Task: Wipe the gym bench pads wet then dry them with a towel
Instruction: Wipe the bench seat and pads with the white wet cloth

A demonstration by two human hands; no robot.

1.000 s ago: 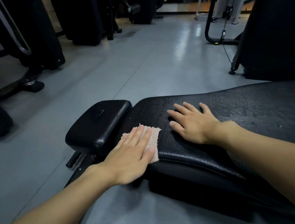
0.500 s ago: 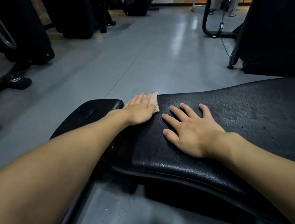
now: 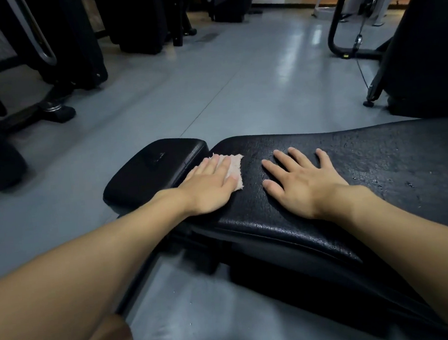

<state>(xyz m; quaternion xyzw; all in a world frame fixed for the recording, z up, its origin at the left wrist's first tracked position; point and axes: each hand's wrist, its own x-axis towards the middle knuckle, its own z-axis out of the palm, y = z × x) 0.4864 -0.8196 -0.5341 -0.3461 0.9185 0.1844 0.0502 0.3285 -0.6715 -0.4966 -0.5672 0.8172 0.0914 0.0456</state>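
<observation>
A long black bench pad [image 3: 379, 161] runs across the right half of the view, its cracked surface dotted with water drops. A smaller black pad [image 3: 157, 164] adjoins its left end. A small pale pink cloth [image 3: 234, 166] lies at the long pad's left end. My left hand [image 3: 211, 187] lies flat on the cloth, pressing it against the pad. My right hand [image 3: 302, 182] rests flat on the long pad with fingers spread, holding nothing.
Grey floor [image 3: 237, 87] spreads beyond the bench. Dark gym machines stand at the far left [image 3: 52, 49] and right [image 3: 423, 44]. A black curved frame with a cable [image 3: 355, 44] stands at the back right. Water drops speckle the floor under the bench.
My left hand slid the cloth from the near edge to the far edge of the pad, then back toward the middle. The right hand stayed planted.
</observation>
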